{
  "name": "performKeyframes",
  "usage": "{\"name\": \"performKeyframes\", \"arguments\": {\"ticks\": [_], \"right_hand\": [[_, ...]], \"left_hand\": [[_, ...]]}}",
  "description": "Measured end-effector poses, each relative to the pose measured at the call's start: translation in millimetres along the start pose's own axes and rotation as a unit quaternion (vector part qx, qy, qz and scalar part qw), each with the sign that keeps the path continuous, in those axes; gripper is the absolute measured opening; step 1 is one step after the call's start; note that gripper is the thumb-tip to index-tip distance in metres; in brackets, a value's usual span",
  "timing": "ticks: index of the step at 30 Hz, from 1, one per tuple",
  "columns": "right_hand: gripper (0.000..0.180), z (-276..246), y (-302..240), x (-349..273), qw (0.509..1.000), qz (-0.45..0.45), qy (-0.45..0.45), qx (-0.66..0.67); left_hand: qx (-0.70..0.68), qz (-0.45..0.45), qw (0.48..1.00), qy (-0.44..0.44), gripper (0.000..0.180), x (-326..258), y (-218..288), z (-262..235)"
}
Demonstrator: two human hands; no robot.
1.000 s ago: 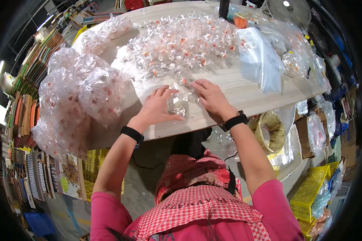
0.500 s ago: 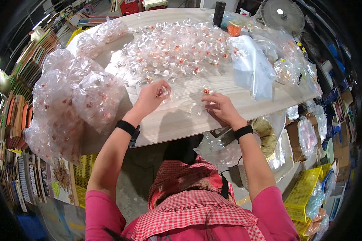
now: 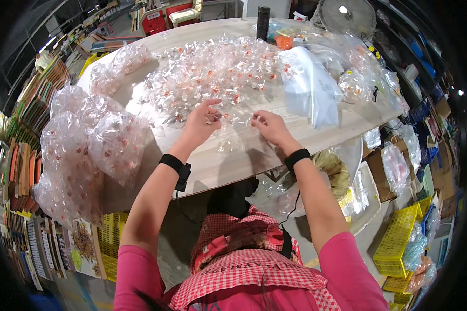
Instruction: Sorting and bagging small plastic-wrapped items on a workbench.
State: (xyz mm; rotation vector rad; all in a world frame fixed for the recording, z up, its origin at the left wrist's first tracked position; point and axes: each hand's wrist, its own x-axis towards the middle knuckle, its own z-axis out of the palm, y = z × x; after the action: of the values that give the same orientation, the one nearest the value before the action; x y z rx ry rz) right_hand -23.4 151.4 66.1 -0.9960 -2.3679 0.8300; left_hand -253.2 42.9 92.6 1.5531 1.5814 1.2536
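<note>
My left hand [image 3: 202, 122] is over the table near the front of the pile. Its thumb and lower fingers pinch a small clear-wrapped piece, while the index finger stretches out above. To its right, my right hand [image 3: 269, 127] has its fingers curled into a pinch; what they hold, if anything, I cannot make out. Thin clear film [image 3: 237, 118] shows between the two hands, and more crinkled film lies just below. Beyond them spreads a wide pile of small clear-wrapped pieces [image 3: 207, 67] with orange-red spots, on a pale wood-grain table [image 3: 213, 167].
Full clear bags [image 3: 114, 140] crowd the table's left side. Flat pale plastic bags [image 3: 307, 85] lie to the right, with an orange container [image 3: 284, 42], a black cylinder [image 3: 263, 23] and a fan [image 3: 342, 15] behind. Yellow crates [image 3: 398, 241] stand at lower right.
My right hand has moved left and slightly up, closer to my left hand. The orange-spotted piece beside its fingertips is no longer there. The left hand's fingers have opened out somewhat.
</note>
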Motion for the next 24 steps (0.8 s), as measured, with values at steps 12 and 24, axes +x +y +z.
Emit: {"name": "performKeyframes", "arguments": {"ticks": [12,24], "right_hand": [[0.046,-34.9,-61.9,-48.9,0.924,0.061,-0.009,0.378],[0.038,-104.9,-0.2,-144.9,0.97,0.077,0.22,0.07]], "left_hand": [[-0.003,0.033,0.996,0.078,0.047,-6.5,33.4,72.7],[0.289,0.149,0.943,-0.075,0.052,-46.5,30.2,43.3]]}}
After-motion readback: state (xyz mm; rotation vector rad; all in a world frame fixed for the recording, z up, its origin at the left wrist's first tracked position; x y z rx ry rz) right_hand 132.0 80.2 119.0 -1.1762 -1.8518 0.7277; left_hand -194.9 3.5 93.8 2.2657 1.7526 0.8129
